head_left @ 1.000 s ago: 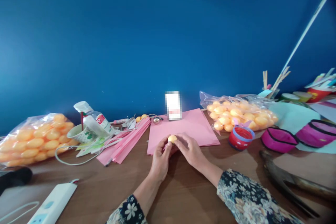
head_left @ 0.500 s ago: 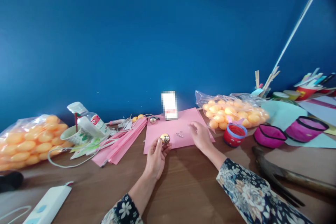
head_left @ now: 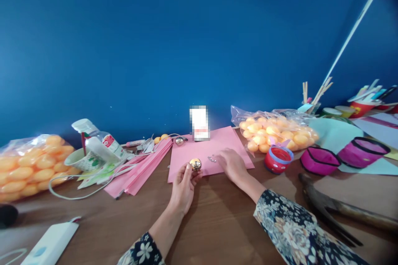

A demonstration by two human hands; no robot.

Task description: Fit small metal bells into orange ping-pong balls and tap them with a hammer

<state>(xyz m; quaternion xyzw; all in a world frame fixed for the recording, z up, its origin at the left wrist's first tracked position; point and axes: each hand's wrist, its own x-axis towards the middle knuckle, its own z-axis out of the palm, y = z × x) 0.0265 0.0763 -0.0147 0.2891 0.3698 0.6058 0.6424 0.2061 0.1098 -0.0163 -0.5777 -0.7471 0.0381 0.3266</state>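
My left hand pinches a small ball between thumb and fingers above the near edge of a pink sheet. The ball is orange on top and shiny, silvery-gold lower down. On the sheet lies a cluster of small silvery bits, too small to name. My right hand hovers low over the sheet just right of them, palm down, its fingers stretched toward them. Another shiny ball sits at the sheet's far left corner.
Bags of orange balls stand both sides. Left are pink paper strips, a bottle, a green-patterned cup and a power strip. Right are a red cup, magenta fabric rings and a wooden-handled pick.
My right hand has moved left and lower, closer to the silvery bits. My left hand still holds the ball in nearly the same place. The view has shifted slightly.
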